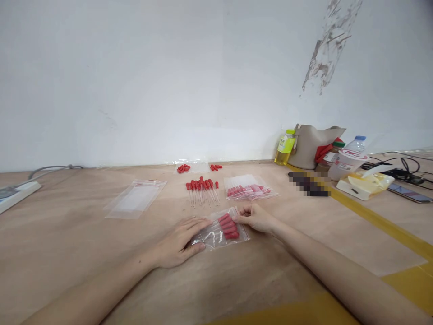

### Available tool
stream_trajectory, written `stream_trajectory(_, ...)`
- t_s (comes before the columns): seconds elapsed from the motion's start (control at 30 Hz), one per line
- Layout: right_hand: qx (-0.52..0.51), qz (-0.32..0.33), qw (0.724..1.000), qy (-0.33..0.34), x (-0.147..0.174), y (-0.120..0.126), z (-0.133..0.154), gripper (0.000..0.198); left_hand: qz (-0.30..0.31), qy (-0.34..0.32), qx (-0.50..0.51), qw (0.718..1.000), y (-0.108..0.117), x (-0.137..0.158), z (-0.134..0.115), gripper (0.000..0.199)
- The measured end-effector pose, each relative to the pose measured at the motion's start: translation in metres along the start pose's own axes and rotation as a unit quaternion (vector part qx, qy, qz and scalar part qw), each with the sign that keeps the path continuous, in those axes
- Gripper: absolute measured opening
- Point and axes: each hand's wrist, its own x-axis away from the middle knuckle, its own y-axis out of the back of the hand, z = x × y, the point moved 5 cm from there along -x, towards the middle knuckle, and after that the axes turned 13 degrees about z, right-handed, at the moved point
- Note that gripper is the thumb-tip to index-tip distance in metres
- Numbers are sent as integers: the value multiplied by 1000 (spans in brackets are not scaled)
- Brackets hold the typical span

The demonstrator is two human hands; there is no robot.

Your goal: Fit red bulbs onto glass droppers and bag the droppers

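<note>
A clear zip bag (210,234) lies on the table in front of me, with several red-bulbed glass droppers (229,227) side by side inside. My left hand (181,239) rests at the bag's left end, fingers stretched out and thumb apart, touching the plastic. At the zip end, my right hand (254,218) pinches the bag's edge between thumb and fingers. Just beyond, several loose droppers (202,186) lie in a row with red bulbs pointing away. Filled zip bags (250,187) are piled to their right. Flat, unfilled zip bags (134,198) lie on the left.
Loose red rubber bulbs (183,169) sit on plastic near the wall. At the right stand a yellow-green bottle (285,148), a grey container (304,146), a cup (347,164), a tissue pack (367,184), and a phone (409,193). A power strip (20,196) is far left.
</note>
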Motion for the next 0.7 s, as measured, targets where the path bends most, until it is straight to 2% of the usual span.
stream_trajectory(0.1,-35,35,999,-6,5,-6,1,32,-4,-3,15,1000,0,0,1,49)
stream_trajectory(0.23,-189,63,980,21,16,-10,8,27,-20,14,49,999,0,2,3,49)
stream_trajectory(0.3,-257,29,965,43,21,-2,13,25,-55,31,49,997,3,3,7,45)
stream_trajectory(0.4,-294,-73,950,73,25,24,23,23,-143,99,6,985,11,7,24,41)
stream_trajectory(0.47,-294,-141,940,105,23,44,31,24,-203,174,-54,962,21,13,44,42)
stream_trajectory(0.53,-280,-190,932,132,15,59,37,26,-234,264,-123,928,31,22,69,45)
stream_trajectory(0.6,-258,-227,929,139,1,66,37,29,-235,363,-164,887,41,34,96,50)
stream_trajectory(0.7,-203,-289,928,116,-23,59,25,29,-210,492,-167,828,52,58,134,57)
